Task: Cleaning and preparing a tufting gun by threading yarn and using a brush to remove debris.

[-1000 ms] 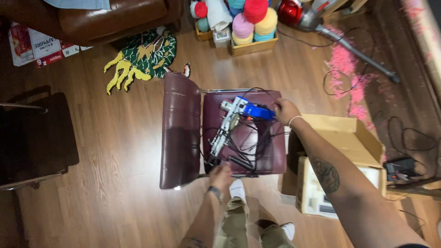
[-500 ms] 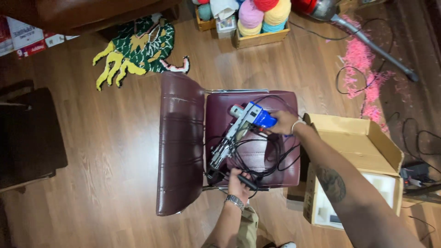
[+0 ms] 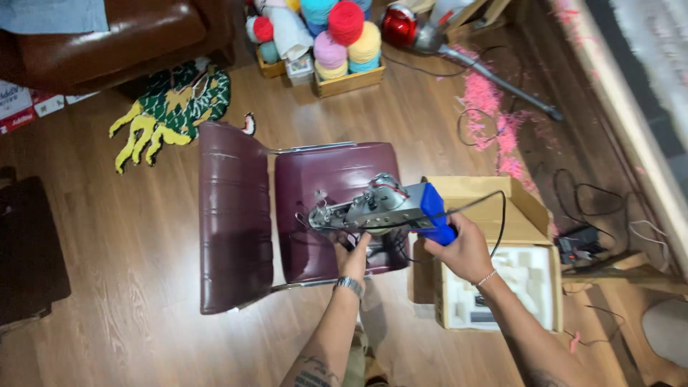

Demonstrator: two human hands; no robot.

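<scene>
A: Tufting gun (image 3: 380,210), grey with blue handle — where?
B: Centre frame, above maroon chair (image 3: 330,179).
A: Grips?
B: Right hand (image 3: 466,251) closed on handle; left hand (image 3: 353,259) closed under body.

A person's right hand (image 3: 462,247) grips the blue handle of a metal tufting gun (image 3: 380,210) above a maroon chair (image 3: 287,215), while the left hand (image 3: 353,256) steadies it from below. An open cardboard box (image 3: 502,265) sits just beside the chair on the wooden floor (image 3: 129,251).
</scene>
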